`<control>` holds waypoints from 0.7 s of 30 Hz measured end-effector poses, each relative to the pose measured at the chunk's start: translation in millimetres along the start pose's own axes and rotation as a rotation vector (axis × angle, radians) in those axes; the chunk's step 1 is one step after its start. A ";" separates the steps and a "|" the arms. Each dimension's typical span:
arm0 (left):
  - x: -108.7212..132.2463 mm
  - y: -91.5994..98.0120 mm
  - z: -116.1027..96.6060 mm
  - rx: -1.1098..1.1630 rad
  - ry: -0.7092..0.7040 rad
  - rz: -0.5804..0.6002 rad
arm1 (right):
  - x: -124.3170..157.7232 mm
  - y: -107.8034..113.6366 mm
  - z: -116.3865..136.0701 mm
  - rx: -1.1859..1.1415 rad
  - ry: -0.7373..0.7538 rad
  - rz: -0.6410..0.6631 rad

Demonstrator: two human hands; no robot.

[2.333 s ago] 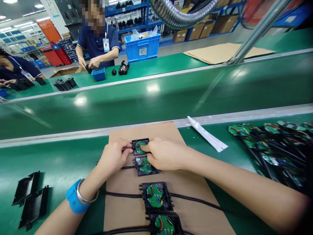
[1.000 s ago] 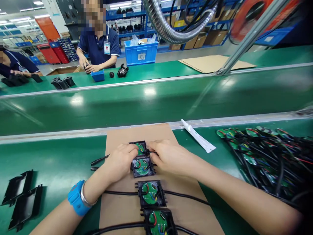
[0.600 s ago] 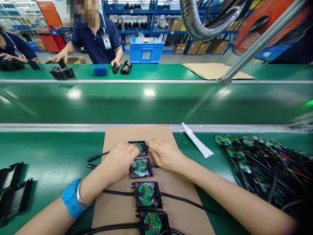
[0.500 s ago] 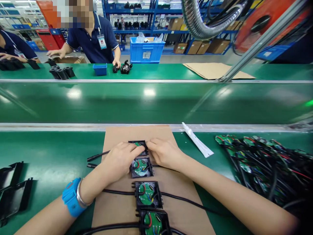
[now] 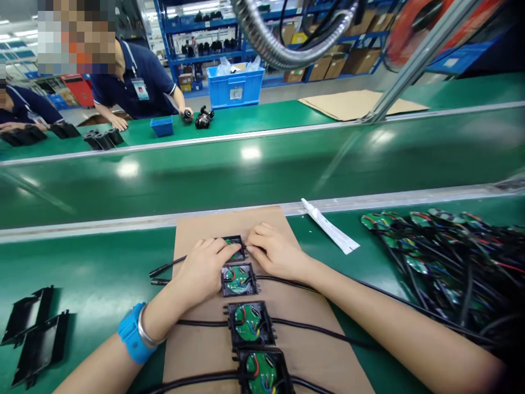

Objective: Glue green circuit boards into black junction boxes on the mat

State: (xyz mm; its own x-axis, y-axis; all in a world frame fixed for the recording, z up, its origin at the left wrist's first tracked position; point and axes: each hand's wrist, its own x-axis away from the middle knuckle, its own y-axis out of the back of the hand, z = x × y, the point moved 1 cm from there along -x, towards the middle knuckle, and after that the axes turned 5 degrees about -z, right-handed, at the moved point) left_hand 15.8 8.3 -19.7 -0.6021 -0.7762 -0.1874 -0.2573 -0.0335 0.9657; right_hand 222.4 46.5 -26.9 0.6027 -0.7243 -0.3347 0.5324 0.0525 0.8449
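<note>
A row of black plastic housings with green circuit boards lies on a cardboard sheet (image 5: 197,219). My left hand (image 5: 205,268) grips the farthest housing (image 5: 236,241), its thumb pressing on the board inside. At that housing's right edge, my right hand (image 5: 274,251) has its fingers curled in a pinch on the black cable, which is mostly hidden by the hand. Just nearer sits a second housing (image 5: 239,280), its wired board face up. Closer to me are a third housing (image 5: 250,324) and a fourth housing (image 5: 264,372), with black cables running out both sides.
To the right lies a heap of wired circuit boards (image 5: 447,262), with a white tube (image 5: 330,227) beside the cardboard. Black plastic covers (image 5: 39,334) lie at left. Beyond the green belt (image 5: 246,175), a co-worker (image 5: 139,82) stands near a small blue bin (image 5: 162,127).
My view has tilted and shifted slightly. My left hand stays on the farthest housing, and my right fingers have moved slightly at its edge. Across the belt, the co-worker's hand has lifted a small black part.
</note>
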 end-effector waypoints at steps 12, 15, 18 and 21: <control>-10.5 7.1 -6.1 0.052 0.033 0.006 | -5.3 -0.4 -4.6 -0.046 0.094 0.046; -3.6 11.8 6.5 0.241 0.179 -0.169 | -7.5 10.7 2.4 0.017 0.082 0.048; 3.9 17.2 22.5 0.279 0.328 -0.287 | -12.3 16.3 20.0 0.106 0.054 0.028; 7.7 17.9 31.9 0.283 0.361 -0.260 | -20.5 9.5 44.4 0.214 0.071 0.088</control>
State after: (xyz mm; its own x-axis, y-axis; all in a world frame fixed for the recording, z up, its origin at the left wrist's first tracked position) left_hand -17.5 21.8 -9.6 -0.2055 -0.9339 -0.2925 -0.5878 -0.1212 0.7999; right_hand 188.7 31.4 6.5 0.6858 -0.6727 -0.2776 0.3418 -0.0391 0.9390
